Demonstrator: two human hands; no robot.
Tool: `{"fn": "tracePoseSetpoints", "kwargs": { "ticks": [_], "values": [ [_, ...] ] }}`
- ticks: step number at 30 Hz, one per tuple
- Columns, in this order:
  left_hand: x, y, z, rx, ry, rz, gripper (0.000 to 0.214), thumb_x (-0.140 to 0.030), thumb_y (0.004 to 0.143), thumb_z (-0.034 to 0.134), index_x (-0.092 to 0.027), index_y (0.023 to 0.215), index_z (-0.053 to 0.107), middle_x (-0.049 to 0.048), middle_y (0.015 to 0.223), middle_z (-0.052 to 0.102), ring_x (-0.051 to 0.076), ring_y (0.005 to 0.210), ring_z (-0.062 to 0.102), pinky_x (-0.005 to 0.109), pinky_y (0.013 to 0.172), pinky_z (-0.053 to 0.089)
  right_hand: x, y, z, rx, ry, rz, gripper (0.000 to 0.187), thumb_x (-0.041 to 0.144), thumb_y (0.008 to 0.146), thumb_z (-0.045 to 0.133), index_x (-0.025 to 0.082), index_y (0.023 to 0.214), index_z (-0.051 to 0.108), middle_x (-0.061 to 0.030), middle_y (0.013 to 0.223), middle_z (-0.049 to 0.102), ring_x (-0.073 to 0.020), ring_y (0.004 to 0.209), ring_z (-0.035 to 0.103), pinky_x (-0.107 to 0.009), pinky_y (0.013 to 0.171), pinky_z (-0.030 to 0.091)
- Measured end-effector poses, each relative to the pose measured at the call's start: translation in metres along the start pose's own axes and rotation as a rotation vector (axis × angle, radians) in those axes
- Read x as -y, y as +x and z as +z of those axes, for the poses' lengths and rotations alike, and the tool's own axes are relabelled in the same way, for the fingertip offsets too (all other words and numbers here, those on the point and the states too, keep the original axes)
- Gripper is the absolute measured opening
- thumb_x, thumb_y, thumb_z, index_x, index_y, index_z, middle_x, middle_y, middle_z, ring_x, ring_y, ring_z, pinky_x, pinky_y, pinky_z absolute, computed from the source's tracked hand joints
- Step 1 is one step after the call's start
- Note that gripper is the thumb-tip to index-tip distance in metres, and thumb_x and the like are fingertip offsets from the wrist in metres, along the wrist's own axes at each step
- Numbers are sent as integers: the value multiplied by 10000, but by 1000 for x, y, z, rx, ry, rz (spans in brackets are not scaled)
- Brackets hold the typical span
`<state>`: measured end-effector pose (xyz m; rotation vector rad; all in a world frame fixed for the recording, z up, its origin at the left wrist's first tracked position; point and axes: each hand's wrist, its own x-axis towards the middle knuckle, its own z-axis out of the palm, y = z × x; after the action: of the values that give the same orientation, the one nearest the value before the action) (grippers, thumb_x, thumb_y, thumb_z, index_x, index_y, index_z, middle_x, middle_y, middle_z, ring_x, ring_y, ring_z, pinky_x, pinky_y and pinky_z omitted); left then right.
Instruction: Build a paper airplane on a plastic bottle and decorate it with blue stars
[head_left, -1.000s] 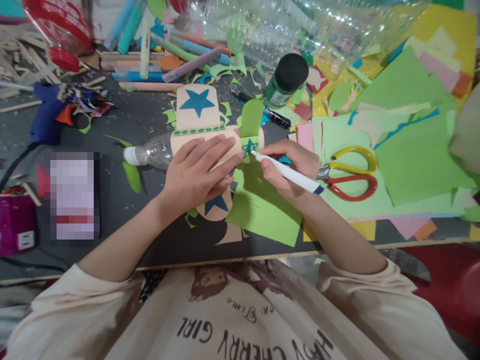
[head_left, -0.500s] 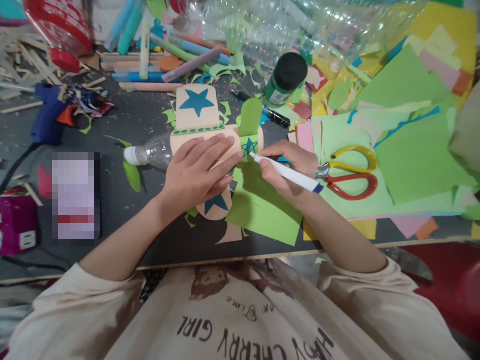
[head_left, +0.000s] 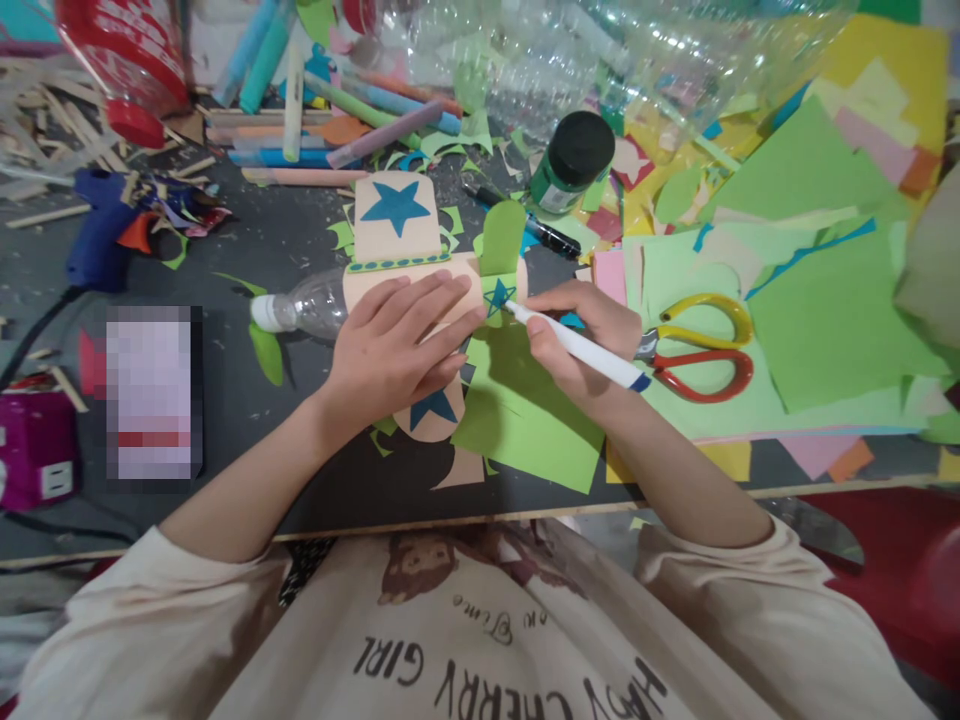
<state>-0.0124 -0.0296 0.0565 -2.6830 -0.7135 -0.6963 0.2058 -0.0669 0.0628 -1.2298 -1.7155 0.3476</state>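
A clear plastic bottle [head_left: 311, 303] with a white cap lies on its side, its body wrapped in beige paper. A beige wing with a blue star [head_left: 396, 205] stands out on its far side; another starred wing [head_left: 436, 412] shows partly below my left hand. My left hand [head_left: 405, 335] lies across the wrapped body with its fingers stretched out, pressing on it. Pinched in my right hand [head_left: 589, 335] is a white marker [head_left: 581, 345] with a blue end. Its tip touches a blue star outline [head_left: 499, 298] on the green paper band near the bottle's base.
Scissors [head_left: 701, 345] lie right of my right hand on stacked coloured paper [head_left: 840, 320]. Beyond the bottle are a dark-lidded green jar [head_left: 574, 160], a black pen [head_left: 551, 237] and several markers [head_left: 300, 158]. A blue glue gun [head_left: 101, 230] and a blurred rectangular item [head_left: 154, 390] lie at left.
My right hand and the marker have shifted slightly to the right, the tip now at the star's right side. My left hand stays on the wrapped bottle.
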Motion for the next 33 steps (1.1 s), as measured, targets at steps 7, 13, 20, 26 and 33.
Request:
{"fn": "tracePoseSetpoints", "kwargs": {
  "ticks": [7, 13, 20, 26, 33],
  "values": [
    [0, -2, 0, 40, -39, -10, 390, -309, 955, 529, -219, 1333, 504, 101, 1336, 655, 235, 1274, 598, 369, 1075, 440, -1, 0, 0, 6, -26, 22, 92, 247, 832, 596, 235, 799, 682, -1, 717, 724, -149, 607, 656, -279, 564, 540],
    [0, 0, 0, 8, 31, 9, 327, -317, 965, 495, -199, 1265, 549, 90, 1272, 696, 226, 1209, 642, 356, 1031, 463, -1, 0, 0, -47, -21, -3, 83, 220, 825, 604, 225, 785, 676, -1, 695, 719, -137, 577, 640, -260, 546, 526],
    [0, 1, -1, 1, 27, 12, 339, -305, 950, 525, -180, 1263, 560, 105, 1244, 705, 233, 1183, 653, 354, 1026, 458, 1, 0, 0, -29, -22, -7, 79, 194, 821, 607, 218, 784, 672, -10, 694, 715, -139, 586, 647, -259, 538, 528],
    [0, 2, -1, -5, 17, 15, 332, -320, 959, 512, -180, 1254, 569, 110, 1241, 703, 237, 1188, 647, 356, 1030, 459, 2, 0, -1, 17, -38, 15, 92, 222, 838, 590, 239, 787, 665, -1, 703, 715, -144, 591, 647, -276, 553, 540],
    [-1, -4, 1, 83, -33, -34, 402, -308, 959, 509, -257, 1357, 486, 78, 1367, 631, 219, 1306, 570, 362, 1103, 419, 1, 0, 1, -10, -12, 0, 75, 196, 826, 596, 219, 794, 660, 9, 693, 708, -129, 568, 633, -258, 537, 537]
  ]
}}
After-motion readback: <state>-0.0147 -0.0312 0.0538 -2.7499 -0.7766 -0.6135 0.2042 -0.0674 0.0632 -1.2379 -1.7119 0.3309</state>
